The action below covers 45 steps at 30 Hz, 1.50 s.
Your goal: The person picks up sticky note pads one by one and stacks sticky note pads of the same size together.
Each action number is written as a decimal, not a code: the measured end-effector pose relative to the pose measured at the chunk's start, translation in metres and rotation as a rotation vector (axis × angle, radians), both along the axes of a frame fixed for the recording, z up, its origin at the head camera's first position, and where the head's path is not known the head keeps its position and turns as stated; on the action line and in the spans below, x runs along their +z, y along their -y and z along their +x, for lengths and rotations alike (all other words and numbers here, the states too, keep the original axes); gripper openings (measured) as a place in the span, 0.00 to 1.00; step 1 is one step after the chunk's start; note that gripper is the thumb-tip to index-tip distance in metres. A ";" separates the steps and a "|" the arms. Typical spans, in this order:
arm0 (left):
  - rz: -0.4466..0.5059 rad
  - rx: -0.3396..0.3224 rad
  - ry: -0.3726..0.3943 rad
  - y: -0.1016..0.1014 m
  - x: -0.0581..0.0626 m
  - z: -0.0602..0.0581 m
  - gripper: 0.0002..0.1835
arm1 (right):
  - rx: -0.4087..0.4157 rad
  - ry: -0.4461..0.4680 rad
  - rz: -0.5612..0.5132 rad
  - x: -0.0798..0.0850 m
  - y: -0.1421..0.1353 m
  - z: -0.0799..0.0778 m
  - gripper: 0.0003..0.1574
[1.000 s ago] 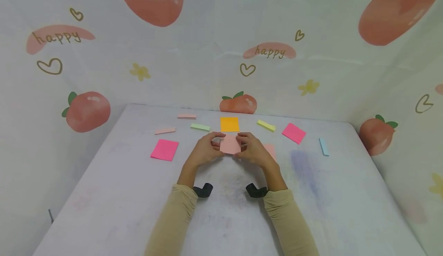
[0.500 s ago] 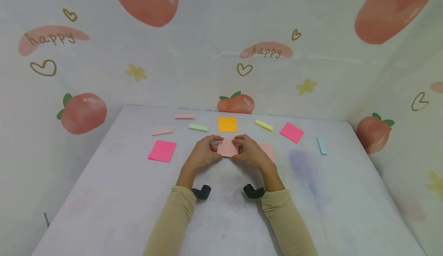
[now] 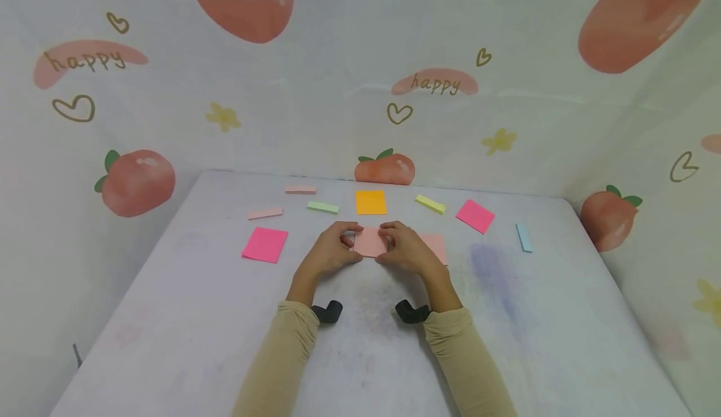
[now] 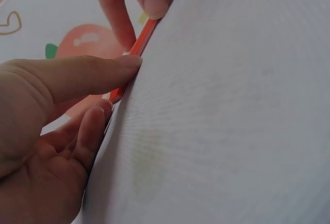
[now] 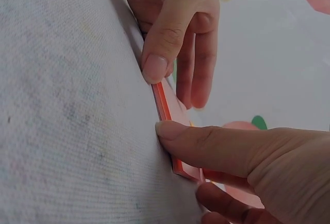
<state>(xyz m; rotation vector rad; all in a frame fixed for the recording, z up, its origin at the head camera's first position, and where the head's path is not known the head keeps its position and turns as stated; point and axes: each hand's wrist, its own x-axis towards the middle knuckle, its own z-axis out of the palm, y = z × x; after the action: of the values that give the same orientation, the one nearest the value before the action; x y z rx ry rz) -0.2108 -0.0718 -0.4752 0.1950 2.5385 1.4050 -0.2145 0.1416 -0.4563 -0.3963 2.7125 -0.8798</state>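
Note:
A pale pink sticky note pad (image 3: 370, 242) lies on the table between both hands, below the orange square note (image 3: 371, 203) in the head view. My left hand (image 3: 329, 248) holds its left side, thumb at the near edge and fingers at the far side. The right hand (image 3: 410, 249) grips the right side in the same way. In the left wrist view the pad's side edge (image 4: 119, 91) looks red-orange under the thumb. The right wrist view shows both thumbs on the near edge of the pad (image 5: 178, 105). Another pale pink note (image 3: 434, 245) is partly hidden behind the right hand.
Bright pink notes lie at left (image 3: 265, 245) and right (image 3: 475, 216). Narrow strips are spread around: pink (image 3: 265, 213), another pink (image 3: 300, 190), green (image 3: 323, 207), yellow (image 3: 430, 204) and blue (image 3: 524, 238). A patterned cloth backdrop (image 3: 315, 123) stands behind the table.
Both hands have brought the pale pink pad slightly nearer to the person, away from the orange note. Over the last half second hands and pad have barely moved.

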 end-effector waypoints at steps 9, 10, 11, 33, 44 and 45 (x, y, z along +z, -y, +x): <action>0.013 0.001 0.012 0.002 -0.001 0.000 0.31 | 0.048 -0.043 0.028 0.005 0.002 0.000 0.42; 0.012 0.000 0.011 0.002 -0.001 0.000 0.31 | 0.055 -0.061 0.029 0.006 0.002 0.000 0.42; 0.013 0.002 0.011 0.002 -0.001 0.001 0.31 | 0.061 -0.082 0.029 0.007 0.002 0.000 0.42; 0.044 -0.007 0.017 0.003 -0.004 0.000 0.33 | 0.054 -0.222 0.256 0.018 -0.025 0.001 0.56; 0.034 0.016 0.042 0.003 -0.005 0.001 0.33 | 0.025 -0.236 0.309 0.017 -0.056 0.003 0.62; 0.034 0.016 0.041 0.003 -0.005 0.000 0.33 | 0.023 -0.236 0.308 0.018 -0.058 0.004 0.62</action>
<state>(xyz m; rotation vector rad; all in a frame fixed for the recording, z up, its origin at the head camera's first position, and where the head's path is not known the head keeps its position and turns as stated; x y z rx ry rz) -0.2105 -0.0751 -0.4805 0.1500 2.4899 1.4442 -0.2109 0.1997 -0.4387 -0.4901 2.9863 -0.4190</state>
